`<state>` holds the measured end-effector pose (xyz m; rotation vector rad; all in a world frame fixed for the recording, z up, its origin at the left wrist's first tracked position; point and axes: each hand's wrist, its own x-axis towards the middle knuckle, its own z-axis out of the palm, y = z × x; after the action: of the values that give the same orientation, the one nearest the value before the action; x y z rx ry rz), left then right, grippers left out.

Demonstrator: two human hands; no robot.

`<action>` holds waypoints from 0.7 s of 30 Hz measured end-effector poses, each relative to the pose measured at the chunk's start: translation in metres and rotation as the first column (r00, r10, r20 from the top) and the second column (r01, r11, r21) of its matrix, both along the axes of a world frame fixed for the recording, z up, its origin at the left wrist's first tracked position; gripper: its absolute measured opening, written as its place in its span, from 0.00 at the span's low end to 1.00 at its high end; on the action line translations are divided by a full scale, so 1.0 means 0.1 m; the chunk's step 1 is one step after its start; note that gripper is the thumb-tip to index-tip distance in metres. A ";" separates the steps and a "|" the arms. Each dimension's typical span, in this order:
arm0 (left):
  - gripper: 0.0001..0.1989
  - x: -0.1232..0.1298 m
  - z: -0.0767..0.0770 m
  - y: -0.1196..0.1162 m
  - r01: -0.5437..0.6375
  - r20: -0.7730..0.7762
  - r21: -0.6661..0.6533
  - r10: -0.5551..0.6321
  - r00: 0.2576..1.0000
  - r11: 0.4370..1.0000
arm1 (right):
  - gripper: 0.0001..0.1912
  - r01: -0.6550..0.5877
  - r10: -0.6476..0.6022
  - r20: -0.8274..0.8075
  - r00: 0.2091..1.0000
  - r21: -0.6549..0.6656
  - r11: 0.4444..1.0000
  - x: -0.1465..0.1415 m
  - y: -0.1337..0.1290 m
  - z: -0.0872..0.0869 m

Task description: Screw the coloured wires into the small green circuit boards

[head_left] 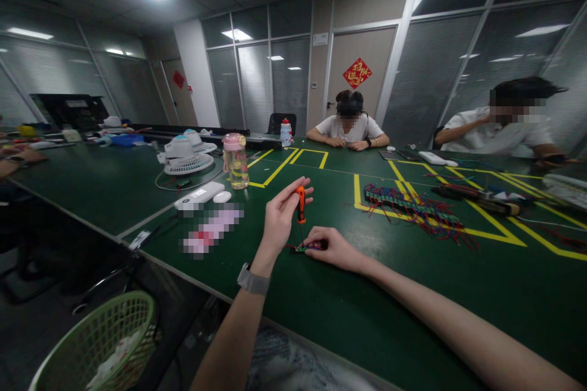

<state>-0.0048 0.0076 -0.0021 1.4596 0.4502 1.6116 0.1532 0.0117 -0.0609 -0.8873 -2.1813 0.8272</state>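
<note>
An orange and black screwdriver [301, 205] stands upright, its tip down on a small green circuit board [299, 250] on the green table. My left hand [283, 212] holds the screwdriver's handle between thumb and fingers, with the other fingers stretched upward. My right hand [331, 248] rests on the table with its fingers pinched on the right end of the board. Thin red and dark wires stick out from the board's left side.
A row of green boards with red and blue wires [413, 208] lies to the right. Left are a pink-lidded bottle [236, 162], a white device [199, 195] and fans [186, 156]. A green basket [98, 342] stands below the table edge. Two people sit across.
</note>
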 end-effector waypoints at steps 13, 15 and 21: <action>0.15 -0.03 0.01 0.01 -0.136 -0.096 0.093 0.145 0.985 0.986 | 0.08 0.002 -0.002 0.002 1.000 0.011 1.000 0.00 -0.01 0.01; 0.17 -0.01 0.00 0.01 -0.007 -0.043 0.044 0.008 0.999 0.999 | 0.08 -0.001 0.001 0.010 1.000 0.013 1.000 0.00 -0.01 0.02; 0.17 0.00 0.03 -0.03 -0.048 -0.013 0.003 0.048 0.999 0.999 | 0.08 0.006 -0.006 -0.001 1.000 0.007 1.000 0.00 0.01 -0.02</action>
<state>-0.0045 0.0051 0.0004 1.4719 0.4942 1.6418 0.1536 0.0126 -0.0632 -0.8901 -2.1786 0.8165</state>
